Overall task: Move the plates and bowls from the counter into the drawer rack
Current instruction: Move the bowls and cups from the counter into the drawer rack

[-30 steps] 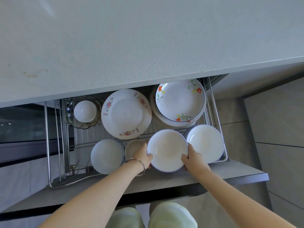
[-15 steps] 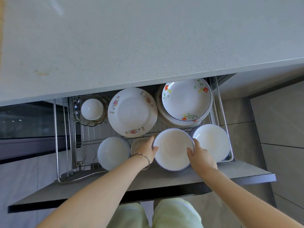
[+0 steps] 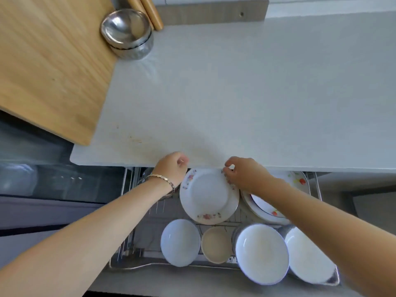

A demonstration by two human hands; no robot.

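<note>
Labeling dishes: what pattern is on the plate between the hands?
White plate with small pink flower sprigs round its rim, clearest in the head view.
</note>
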